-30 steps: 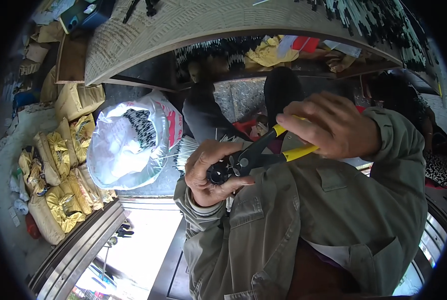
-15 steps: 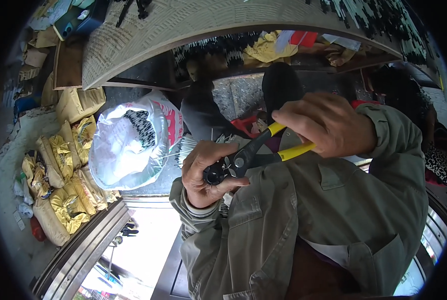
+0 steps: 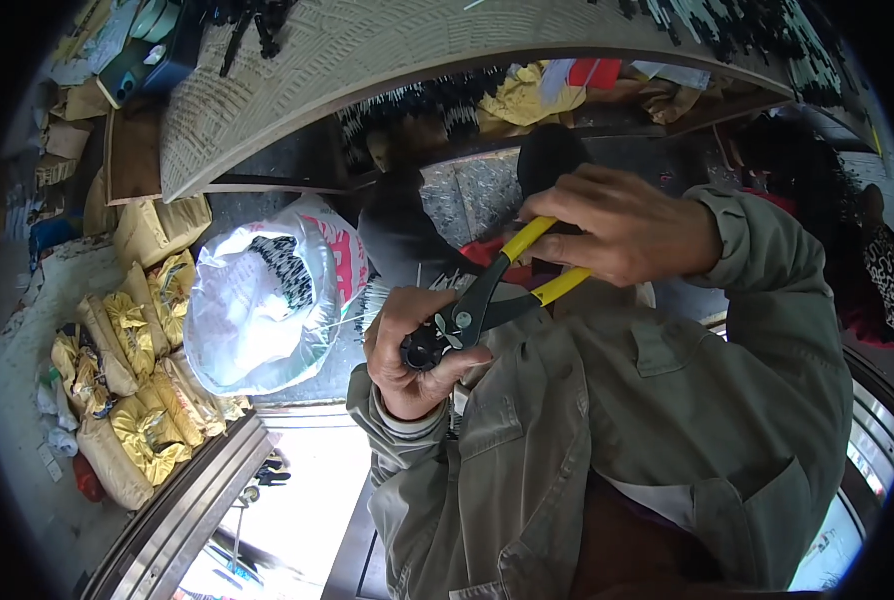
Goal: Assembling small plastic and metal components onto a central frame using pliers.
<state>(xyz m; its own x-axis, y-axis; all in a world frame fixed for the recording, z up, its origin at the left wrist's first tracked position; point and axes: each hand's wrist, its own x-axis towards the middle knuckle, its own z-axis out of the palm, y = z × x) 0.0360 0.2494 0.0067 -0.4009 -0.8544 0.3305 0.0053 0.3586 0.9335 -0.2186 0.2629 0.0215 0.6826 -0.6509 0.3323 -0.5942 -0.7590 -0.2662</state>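
My right hand (image 3: pixel 622 225) is wrapped round the yellow handles of a pair of pliers (image 3: pixel 502 268), whose handles stand apart. The black jaws reach down and left to my left hand (image 3: pixel 407 350). Between its thumb and fingers, that hand pinches a small black part with a round end (image 3: pixel 423 348). The part sits right at the jaws; I cannot tell exactly how they grip it. A thin pale rod stands out beside my left fingers, close to a bundle of white rods partly hidden behind the hand.
An open white plastic bag (image 3: pixel 267 300) with black-tipped pieces stands on the left. Past it lie several gold and tan packets (image 3: pixel 142 370) and a cardboard box (image 3: pixel 162 228). Ahead is a patterned tabletop (image 3: pixel 367 60) bearing black-tipped rods. A metal door track (image 3: pixel 182 500) runs at lower left.
My right hand and the plier handles have shifted left and slightly up, the handles now pointing more steeply. My left hand keeps its pinch on the black part, nearly in place.
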